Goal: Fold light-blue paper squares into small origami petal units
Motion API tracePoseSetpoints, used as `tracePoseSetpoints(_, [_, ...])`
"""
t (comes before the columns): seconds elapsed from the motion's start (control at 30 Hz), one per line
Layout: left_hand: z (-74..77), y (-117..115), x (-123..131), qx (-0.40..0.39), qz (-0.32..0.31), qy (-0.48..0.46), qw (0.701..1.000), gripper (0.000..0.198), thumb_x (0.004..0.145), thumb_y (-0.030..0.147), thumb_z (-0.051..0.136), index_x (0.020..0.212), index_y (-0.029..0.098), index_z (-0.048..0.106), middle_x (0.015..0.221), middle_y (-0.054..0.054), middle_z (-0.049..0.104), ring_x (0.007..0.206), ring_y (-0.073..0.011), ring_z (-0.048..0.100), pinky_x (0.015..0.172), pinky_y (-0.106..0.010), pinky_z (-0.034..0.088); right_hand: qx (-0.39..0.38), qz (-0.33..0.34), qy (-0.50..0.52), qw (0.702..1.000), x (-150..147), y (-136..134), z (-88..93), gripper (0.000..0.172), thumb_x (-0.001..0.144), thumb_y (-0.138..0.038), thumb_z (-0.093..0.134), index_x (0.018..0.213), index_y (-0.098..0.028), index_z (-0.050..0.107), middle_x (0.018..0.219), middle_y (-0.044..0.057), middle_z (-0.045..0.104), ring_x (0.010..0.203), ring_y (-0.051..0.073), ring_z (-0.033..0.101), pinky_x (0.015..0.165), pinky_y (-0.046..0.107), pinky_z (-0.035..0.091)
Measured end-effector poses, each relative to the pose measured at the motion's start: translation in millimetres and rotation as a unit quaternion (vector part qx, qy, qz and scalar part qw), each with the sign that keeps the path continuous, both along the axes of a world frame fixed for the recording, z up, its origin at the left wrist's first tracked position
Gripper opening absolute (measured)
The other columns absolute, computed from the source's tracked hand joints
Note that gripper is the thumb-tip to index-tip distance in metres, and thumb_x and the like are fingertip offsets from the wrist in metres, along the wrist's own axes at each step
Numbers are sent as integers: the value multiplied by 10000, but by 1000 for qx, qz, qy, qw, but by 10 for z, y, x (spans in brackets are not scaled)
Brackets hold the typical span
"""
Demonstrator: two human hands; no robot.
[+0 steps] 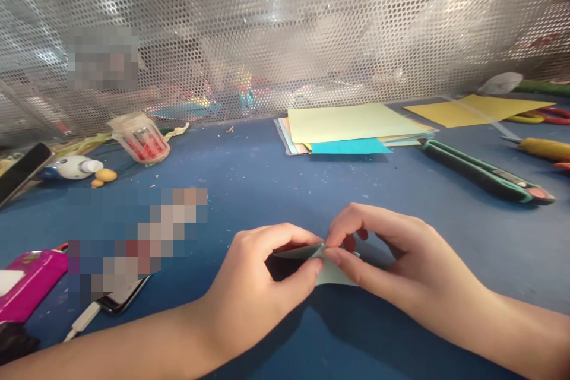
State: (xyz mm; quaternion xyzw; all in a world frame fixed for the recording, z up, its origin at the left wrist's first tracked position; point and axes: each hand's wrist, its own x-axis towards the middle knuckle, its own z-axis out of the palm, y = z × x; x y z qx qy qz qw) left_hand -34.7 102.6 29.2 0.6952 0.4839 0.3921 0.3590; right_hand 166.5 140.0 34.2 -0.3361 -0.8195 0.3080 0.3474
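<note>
Near the front of the blue table, a small piece of pale green paper [339,275] is bent along a raised crease. My left hand [262,276] pinches its left part, thumb in front and fingers behind. At the top of the crease, the thumb and forefinger of my right hand [396,255] grip the same paper, their tips close together. The curled lower fingers of the right hand stay off the sheet. Fingers cover much of the paper, so its full shape is hidden.
Behind my hands lies a stack of coloured paper [347,123]. A cutter knife [485,172], a yellow sheet [472,110] and a yellow-handled tool [545,147] are to the right. A clear cup [141,138], a white bottle [71,167] and a plugged-in phone [127,297] are left. Perforated metal mesh [285,41] stands behind.
</note>
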Motion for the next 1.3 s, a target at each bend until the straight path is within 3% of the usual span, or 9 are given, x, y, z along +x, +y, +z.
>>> tracePoseSetpoints(0.17, [-28, 5, -25, 8, 18, -11, 1000, 148, 887, 143, 651, 892, 238, 765, 871, 27, 796, 806, -145, 725, 757, -217, 549, -6, -21, -12, 1000, -12, 18, -7, 41, 903, -282, 688, 866, -265, 680, 760, -31, 682, 698, 128, 605, 636, 225, 486])
tracePoseSetpoints(0.37, [18, 32, -17, -72, -13, 16, 997, 45, 857, 246, 732, 875, 208, 750, 792, 32, 740, 726, -128, 643, 665, -200, 484, -22, -10, -14, 1000, 8, 18, -24, 137, 922, -316, 683, 798, -260, 670, 761, -27, 700, 687, 127, 629, 638, 237, 482])
tracePoseSetpoints(0.57, [75, 25, -25, -59, -33, 44, 997, 240, 920, 300, 649, 704, 196, 652, 620, 49, 586, 591, -109, 477, 565, -220, 382, -5, 0, -24, 1000, 9, -1, 4, 170, 952, -340, 633, 810, -246, 634, 695, -21, 667, 601, 123, 582, 547, 223, 454])
tracePoseSetpoints(0.77, [50, 43, -25, -163, -48, -25, 985, 163, 946, 293, 599, 818, 208, 653, 737, 20, 723, 591, -107, 597, 591, -206, 474, -19, -2, -37, 999, -1, -12, -45, 233, 1000, -353, 559, 799, -239, 591, 630, -35, 648, 531, 105, 545, 495, 201, 419])
tracePoseSetpoints(1.03, [36, 67, -29, -185, -61, -35, 980, 179, 940, 281, 609, 791, 197, 662, 717, 11, 712, 600, -112, 598, 585, -209, 476, -46, -5, -68, 997, 5, -23, -71, 283, 1040, -427, 457, 842, -242, 541, 594, -41, 629, 476, 102, 470, 465, 206, 390])
tracePoseSetpoints(1.13, [43, 64, -33, -192, -52, -57, 978, 188, 951, 307, 606, 800, 199, 636, 665, 30, 669, 579, -102, 562, 563, -201, 441, -56, 6, -69, 996, 14, -34, -70, 229, 1018, -445, 498, 939, -244, 574, 576, -44, 603, 469, 111, 447, 442, 220, 374])
tracePoseSetpoints(1.3, [52, 84, -41, -168, -13, -76, 983, 264, 959, 356, 601, 749, 198, 573, 588, 54, 571, 546, -100, 489, 538, -217, 376, -73, 0, -42, 996, 10, -32, -66, 222, 943, -420, 626, 1077, -245, 649, 656, -11, 681, 547, 153, 609, 478, 241, 462])
